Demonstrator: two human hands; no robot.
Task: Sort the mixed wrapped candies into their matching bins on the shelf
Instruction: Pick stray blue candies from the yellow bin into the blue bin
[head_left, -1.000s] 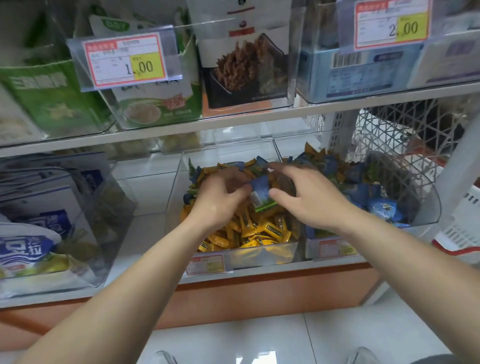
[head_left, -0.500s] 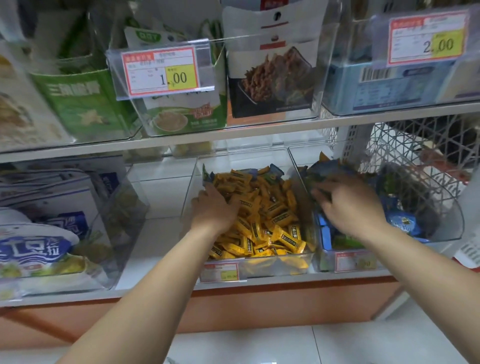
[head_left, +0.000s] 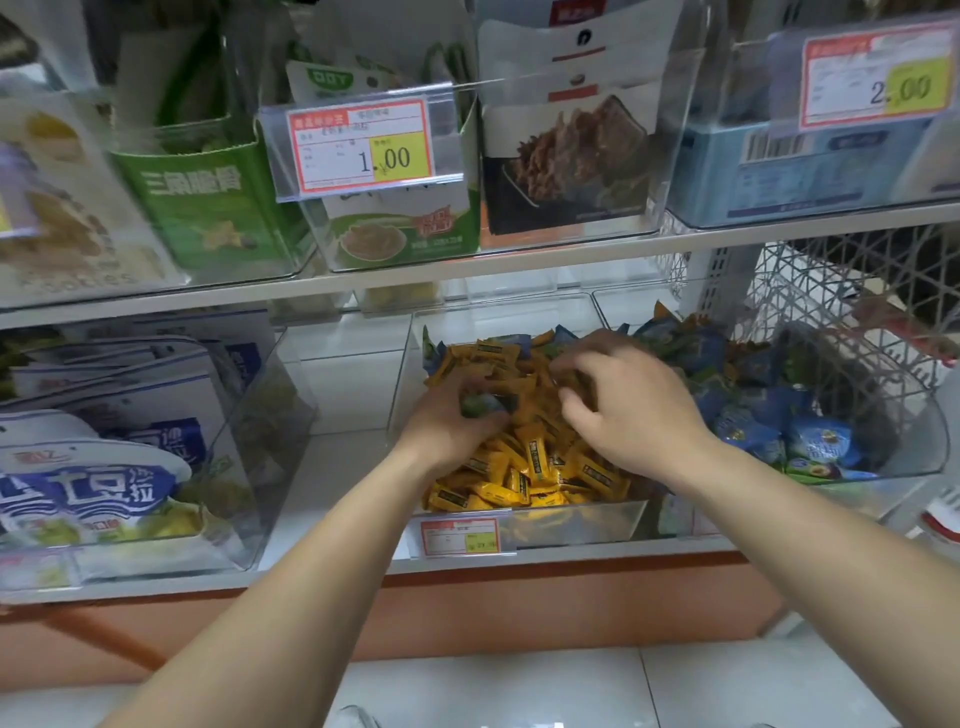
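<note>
Fingers (head_left: 485, 423) of the left hand (head_left: 451, 426) curl around a green-and-blue wrapped candy (head_left: 480, 402) that sits among the yellow ones, apparently pinching it, though motion blur leaves the grip uncertain. Fingers (head_left: 574, 402) of the right hand (head_left: 631, 410) are bent and spread, digging into the top of the same heap; whether they hold anything cannot be told.

Both hands work inside the middle clear bin (head_left: 571, 512) on the lower shelf (head_left: 332, 488), which is heaped with yellow wrapped candies (head_left: 530, 467). A few blue wrappers (head_left: 563, 334) still poke out along the back edge of that heap, so strays remain. Just beside it on the right, the neighbouring clear bin (head_left: 930, 447) holds blue wrapped candies (head_left: 821, 441), with some orange-yellow wrappers (head_left: 662, 310) showing near its rear, which suggests that bin is not clean either. A small price tag (head_left: 460, 536) hangs on the front of the middle bin.

Judging by how things lie, the sorting looks well along: the yellow bin is mostly one colour at the front and middle. What seems left is lifting out the green-and-blue piece under the left hand, clearing the blue ones at the back, and moving the yellow strays out of the right bin.
</note>
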